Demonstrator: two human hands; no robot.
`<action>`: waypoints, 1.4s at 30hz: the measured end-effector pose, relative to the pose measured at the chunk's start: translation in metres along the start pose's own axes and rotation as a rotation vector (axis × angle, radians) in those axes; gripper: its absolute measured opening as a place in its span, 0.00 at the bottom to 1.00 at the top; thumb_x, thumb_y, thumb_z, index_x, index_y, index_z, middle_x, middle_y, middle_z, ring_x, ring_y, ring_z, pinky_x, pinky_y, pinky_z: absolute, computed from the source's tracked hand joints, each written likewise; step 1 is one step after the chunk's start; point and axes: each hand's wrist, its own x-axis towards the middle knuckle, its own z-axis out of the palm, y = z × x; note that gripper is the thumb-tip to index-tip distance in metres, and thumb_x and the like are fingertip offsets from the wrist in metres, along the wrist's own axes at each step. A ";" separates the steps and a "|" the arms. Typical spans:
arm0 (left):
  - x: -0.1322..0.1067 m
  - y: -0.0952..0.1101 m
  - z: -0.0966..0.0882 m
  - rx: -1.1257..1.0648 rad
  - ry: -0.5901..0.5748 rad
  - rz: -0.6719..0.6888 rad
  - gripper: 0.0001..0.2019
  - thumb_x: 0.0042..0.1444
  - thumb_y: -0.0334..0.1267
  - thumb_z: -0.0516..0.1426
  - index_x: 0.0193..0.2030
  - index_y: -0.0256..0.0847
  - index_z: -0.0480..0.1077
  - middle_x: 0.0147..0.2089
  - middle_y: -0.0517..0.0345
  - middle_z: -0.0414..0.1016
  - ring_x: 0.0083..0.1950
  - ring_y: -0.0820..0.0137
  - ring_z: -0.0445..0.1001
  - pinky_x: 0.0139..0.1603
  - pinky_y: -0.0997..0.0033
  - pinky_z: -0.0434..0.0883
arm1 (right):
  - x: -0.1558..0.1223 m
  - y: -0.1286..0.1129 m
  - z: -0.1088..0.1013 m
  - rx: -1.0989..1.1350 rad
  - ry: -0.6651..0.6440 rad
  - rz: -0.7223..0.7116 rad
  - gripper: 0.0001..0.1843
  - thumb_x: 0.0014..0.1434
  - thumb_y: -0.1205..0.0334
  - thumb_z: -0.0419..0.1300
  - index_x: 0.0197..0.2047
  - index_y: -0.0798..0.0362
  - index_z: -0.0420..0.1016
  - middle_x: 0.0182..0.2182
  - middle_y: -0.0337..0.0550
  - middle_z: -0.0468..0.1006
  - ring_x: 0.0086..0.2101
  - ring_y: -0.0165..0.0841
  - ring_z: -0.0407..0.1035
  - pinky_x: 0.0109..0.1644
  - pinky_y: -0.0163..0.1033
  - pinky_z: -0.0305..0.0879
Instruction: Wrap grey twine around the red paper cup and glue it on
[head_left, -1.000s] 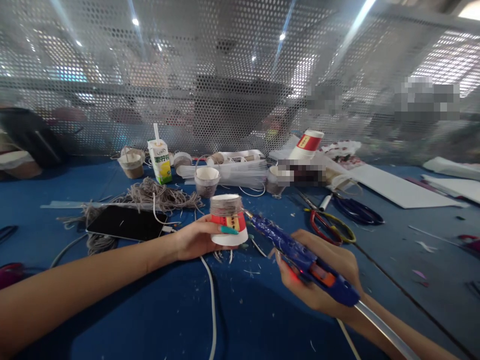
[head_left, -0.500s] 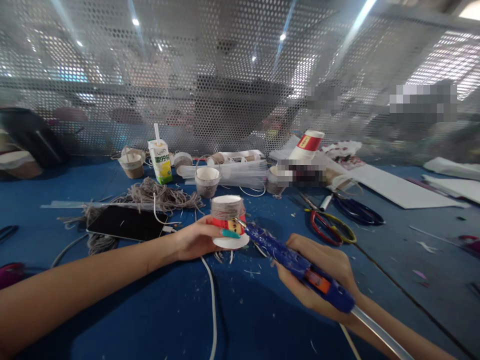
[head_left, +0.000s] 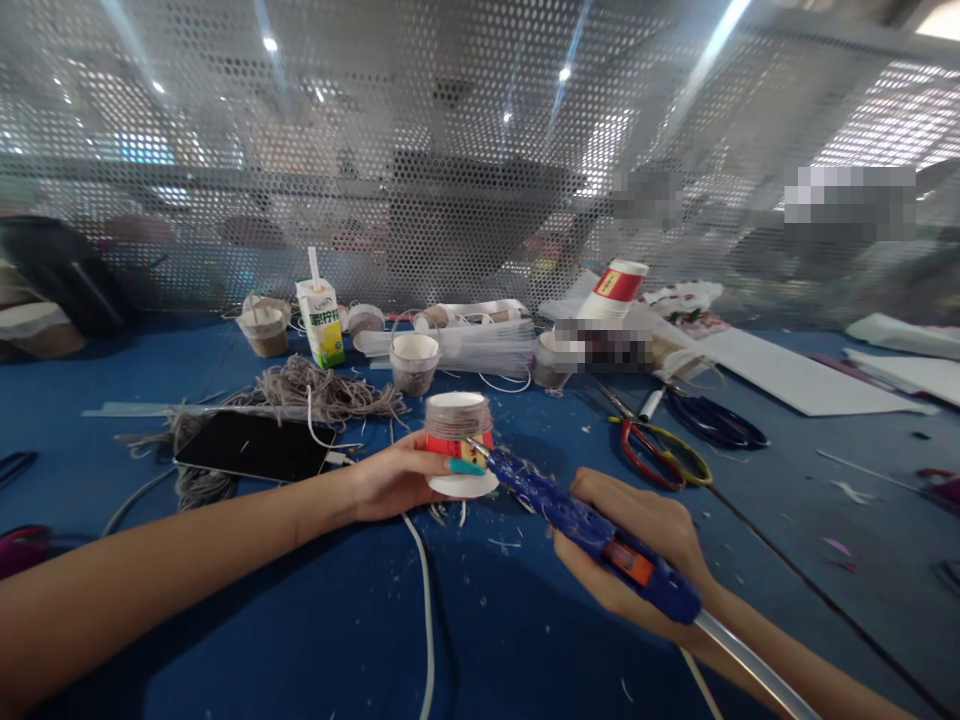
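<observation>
Cup: I'm watching the paper cup (head_left: 450, 446) sitting mid-view, narrower end up, grey yarn circling its upper part, a red band showing below.
Left hand: I'm seeing the left hand (head_left: 401, 472) closing round the cup from its left, the teal-nailed thumb pressing across the front.
Right hand: The right hand (head_left: 664, 525) is wrapping round the blue glue gun (head_left: 577, 520), a clear glue stick (head_left: 754, 663) jutting from its back end.
Nozzle: The tip (head_left: 480, 447) is pointing at the cup's front, right by the yarn's lower edge; whether it's touching, I'm not able to tell.
Room in front: Blue table (head_left: 300, 620) is spreading between the forearms, a white cable (head_left: 426, 610) running down through it.
Left edge: A phone (head_left: 251, 445) and tangled yarn (head_left: 322, 390) are crowding the left wrist's far side.
Right edge: Red-and-yellow scissors (head_left: 628, 450) are lying just beyond the right hand.
Far edge: A small bucket (head_left: 415, 365) is standing close behind the cup, narrowing the room there.
</observation>
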 end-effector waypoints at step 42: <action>0.003 -0.004 -0.002 -0.157 0.139 0.081 0.21 0.43 0.34 0.68 0.46 0.38 0.72 0.43 0.53 0.80 0.46 0.64 0.77 0.56 0.58 0.66 | 0.017 0.057 0.014 -0.241 -0.317 0.300 0.23 0.41 0.60 0.63 0.39 0.52 0.58 0.36 0.47 0.68 0.36 0.41 0.69 0.35 0.43 0.68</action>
